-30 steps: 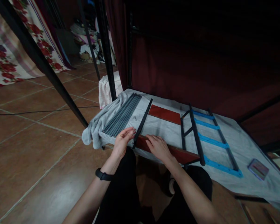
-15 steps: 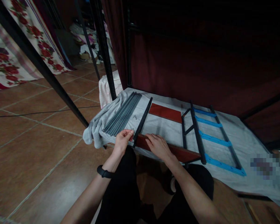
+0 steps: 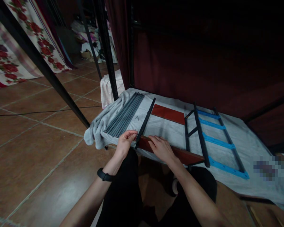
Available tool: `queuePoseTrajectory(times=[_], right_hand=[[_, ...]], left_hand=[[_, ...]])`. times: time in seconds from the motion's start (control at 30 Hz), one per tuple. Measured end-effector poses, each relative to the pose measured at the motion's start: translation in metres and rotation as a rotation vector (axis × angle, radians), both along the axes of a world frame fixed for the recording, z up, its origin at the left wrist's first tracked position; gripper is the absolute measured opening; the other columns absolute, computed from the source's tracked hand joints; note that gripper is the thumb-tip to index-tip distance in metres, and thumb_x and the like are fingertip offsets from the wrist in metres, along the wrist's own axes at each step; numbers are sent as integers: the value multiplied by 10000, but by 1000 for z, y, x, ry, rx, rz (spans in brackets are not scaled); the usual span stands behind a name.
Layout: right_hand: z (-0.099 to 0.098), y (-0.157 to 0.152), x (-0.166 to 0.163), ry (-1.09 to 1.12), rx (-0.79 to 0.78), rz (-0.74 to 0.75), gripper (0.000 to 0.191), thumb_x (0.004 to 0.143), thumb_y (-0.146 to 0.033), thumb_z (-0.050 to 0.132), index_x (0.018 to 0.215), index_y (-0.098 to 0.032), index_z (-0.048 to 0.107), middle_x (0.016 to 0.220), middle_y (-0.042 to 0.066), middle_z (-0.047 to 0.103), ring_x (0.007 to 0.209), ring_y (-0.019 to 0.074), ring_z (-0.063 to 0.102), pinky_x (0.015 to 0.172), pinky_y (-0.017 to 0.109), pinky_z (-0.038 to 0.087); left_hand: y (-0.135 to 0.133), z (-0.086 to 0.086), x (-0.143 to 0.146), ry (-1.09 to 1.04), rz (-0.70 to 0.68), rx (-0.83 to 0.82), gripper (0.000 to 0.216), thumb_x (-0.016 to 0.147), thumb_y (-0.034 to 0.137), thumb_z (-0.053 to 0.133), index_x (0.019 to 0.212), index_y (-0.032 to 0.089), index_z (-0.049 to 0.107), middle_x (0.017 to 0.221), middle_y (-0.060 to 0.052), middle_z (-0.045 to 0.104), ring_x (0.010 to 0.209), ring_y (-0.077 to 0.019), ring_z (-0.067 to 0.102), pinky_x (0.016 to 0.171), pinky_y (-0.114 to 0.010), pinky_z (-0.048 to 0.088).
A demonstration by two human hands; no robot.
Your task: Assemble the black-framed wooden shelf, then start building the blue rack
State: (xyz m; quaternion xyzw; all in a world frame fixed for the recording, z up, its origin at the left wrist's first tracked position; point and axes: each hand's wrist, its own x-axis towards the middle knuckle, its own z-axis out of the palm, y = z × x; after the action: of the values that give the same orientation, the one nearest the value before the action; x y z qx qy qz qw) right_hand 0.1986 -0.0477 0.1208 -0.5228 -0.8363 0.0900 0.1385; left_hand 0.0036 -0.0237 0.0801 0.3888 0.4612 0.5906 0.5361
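Observation:
My left hand (image 3: 126, 143) pinches thumb and fingers together at the near end of a black metal bar (image 3: 147, 118). What lies in the pinch is too small to make out. My right hand (image 3: 162, 149) curls over the upper edge of a red-brown board (image 3: 188, 156), which stands on its long edge between that bar and a black side frame (image 3: 200, 135). A second red-brown board (image 3: 168, 114) lies flat behind. Small thin metal pieces (image 3: 137, 118) rest on the white cloth (image 3: 175, 134), left of the bar.
Several grey rods (image 3: 125, 115) lie side by side on the left, beside a bunched grey towel (image 3: 98, 130). On the right is a dark frame with blue crosspieces (image 3: 219, 141). A black post (image 3: 54, 80) slants down at the left. Dark red curtain (image 3: 191, 69) hangs behind.
The left fingers have shifted slightly at the bar's end, where a small round pale part now shows below them. My right hand stays on the board.

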Motion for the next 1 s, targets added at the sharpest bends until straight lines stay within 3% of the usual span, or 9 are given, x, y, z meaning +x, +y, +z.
queuePoseTrajectory(times=[0.13,0.27,0.47,0.67,0.8,1.0], right_hand=[[0,0,0,2,-4,-1,341,1013,-288,364,1254,-208,592,1151,75,689,1023,206,643,930,339,453],[-2,1,0,20,2,2,348,1013,-283,363,1266,-200,586,1165,76,687,1049,210,638,940,344,455],[-5,2,1,37,-7,-2,347,1010,-282,376,1278,-201,582,1179,72,685,1076,205,633,961,336,452],[-6,3,1,22,-22,-14,340,1003,-282,392,1277,-217,582,1175,75,686,1071,205,636,965,344,452],[-6,2,1,4,-20,-9,340,1003,-267,386,1268,-203,589,1174,88,688,1065,212,639,961,351,457],[-3,1,1,8,-15,-19,335,1006,-268,373,1246,-198,597,1181,84,688,1046,210,649,943,342,468]], left_hand=[[0,-3,1,-48,-14,-20,363,692,423,787,943,171,713,796,-25,675,664,-116,581,640,-235,460],[-1,-6,3,48,28,-1,301,695,427,780,804,156,709,662,4,621,579,-97,522,574,-217,431],[-6,-2,1,-79,-83,-66,489,702,465,773,1072,152,710,964,-75,687,804,-165,631,683,-279,533],[-1,-9,6,-10,41,10,326,717,460,759,774,147,690,684,-3,605,629,-104,540,589,-206,470],[1,-10,6,0,21,-17,369,706,484,751,844,142,720,750,-34,653,668,-138,581,595,-239,494],[4,-10,4,5,22,24,275,725,382,734,882,156,726,731,-21,650,632,-120,572,595,-230,483]])
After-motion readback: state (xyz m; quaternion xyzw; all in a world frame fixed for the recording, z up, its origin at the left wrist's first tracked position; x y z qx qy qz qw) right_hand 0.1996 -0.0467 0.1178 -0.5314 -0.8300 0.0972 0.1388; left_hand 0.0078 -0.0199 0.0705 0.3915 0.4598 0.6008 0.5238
